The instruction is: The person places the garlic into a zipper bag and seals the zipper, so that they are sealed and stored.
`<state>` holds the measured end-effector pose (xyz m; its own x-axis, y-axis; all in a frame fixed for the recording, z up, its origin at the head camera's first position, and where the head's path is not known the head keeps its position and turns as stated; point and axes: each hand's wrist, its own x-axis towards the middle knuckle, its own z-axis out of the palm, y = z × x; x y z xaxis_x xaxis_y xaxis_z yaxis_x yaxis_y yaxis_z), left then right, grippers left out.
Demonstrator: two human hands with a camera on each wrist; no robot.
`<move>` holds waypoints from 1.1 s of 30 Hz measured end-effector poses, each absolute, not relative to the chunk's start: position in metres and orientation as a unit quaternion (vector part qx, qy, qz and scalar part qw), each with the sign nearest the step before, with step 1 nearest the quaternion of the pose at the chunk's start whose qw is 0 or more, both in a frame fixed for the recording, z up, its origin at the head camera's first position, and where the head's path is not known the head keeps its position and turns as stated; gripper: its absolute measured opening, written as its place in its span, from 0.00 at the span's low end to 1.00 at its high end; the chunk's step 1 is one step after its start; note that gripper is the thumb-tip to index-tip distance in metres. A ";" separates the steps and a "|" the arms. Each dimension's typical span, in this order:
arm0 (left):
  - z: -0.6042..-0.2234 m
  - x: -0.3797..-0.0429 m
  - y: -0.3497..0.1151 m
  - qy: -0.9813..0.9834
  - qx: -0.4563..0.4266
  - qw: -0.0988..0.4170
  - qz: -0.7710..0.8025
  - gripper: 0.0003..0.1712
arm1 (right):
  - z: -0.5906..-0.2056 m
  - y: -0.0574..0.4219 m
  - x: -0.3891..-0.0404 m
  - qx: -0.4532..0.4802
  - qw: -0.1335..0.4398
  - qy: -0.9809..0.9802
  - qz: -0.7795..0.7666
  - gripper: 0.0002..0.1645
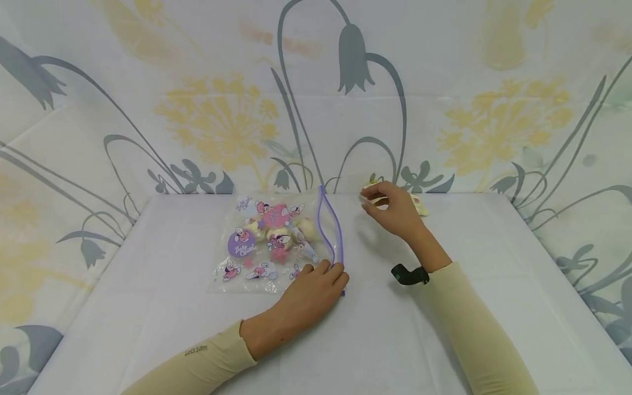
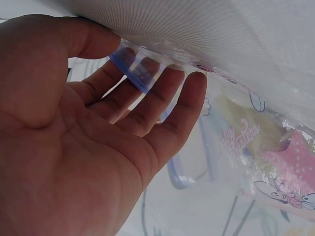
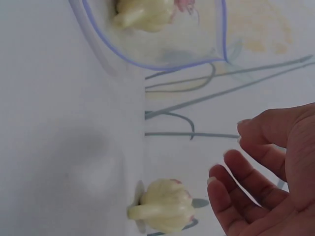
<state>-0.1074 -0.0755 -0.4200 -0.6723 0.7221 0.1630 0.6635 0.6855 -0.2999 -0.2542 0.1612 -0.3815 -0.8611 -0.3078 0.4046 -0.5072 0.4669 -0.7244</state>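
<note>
A clear zip bag [image 1: 257, 241] with purple zip edges and printed cartoon figures lies on the table, its mouth parted toward the right. Pale garlic bulbs [image 3: 147, 14] show inside it. My left hand [image 1: 316, 288] holds the bag's near corner at the zip; in the left wrist view the thumb [image 2: 93, 37] is on one side of the film and the fingers on the other. My right hand [image 1: 392, 208] hovers right of the bag mouth, fingers loosely bent, holding nothing. Beside it a garlic bulb [image 3: 165, 205] sits on the table, partly hidden by this hand in the head view.
The white-covered table [image 1: 197, 329] meets a flower-patterned cloth [image 1: 316, 109] along its back edge. A pale yellow piece [image 1: 419, 206] shows behind my right hand. A black device [image 1: 410, 274] is strapped to my right wrist.
</note>
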 end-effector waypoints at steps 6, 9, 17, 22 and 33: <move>-0.420 -0.107 -0.076 -0.907 -0.383 0.140 0.104 0.11 | -0.377 0.174 -0.256 0.215 0.126 -0.865 0.436 0.16; -0.421 -0.107 -0.077 -0.905 -0.384 0.148 0.103 0.10 | -0.377 0.180 -0.258 0.207 0.135 -0.873 0.420 0.16; -0.423 -0.108 -0.078 -0.899 -0.392 0.170 0.100 0.08 | -0.380 0.195 -0.263 0.183 0.122 -0.885 0.411 0.19; -0.422 -0.108 -0.078 -0.896 -0.392 0.176 0.109 0.08 | -0.382 0.206 -0.265 0.176 0.127 -0.894 0.393 0.21; -0.421 -0.107 -0.078 -0.899 -0.391 0.164 0.109 0.09 | -0.389 0.226 -0.270 0.167 0.117 -0.914 0.351 0.25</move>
<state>-0.1073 -0.0775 -0.4207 -0.6401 0.7392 0.2095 0.6682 0.6701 -0.3233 -0.2699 0.2257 -0.3889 -0.9167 -0.2227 0.3317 -0.3875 0.6973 -0.6030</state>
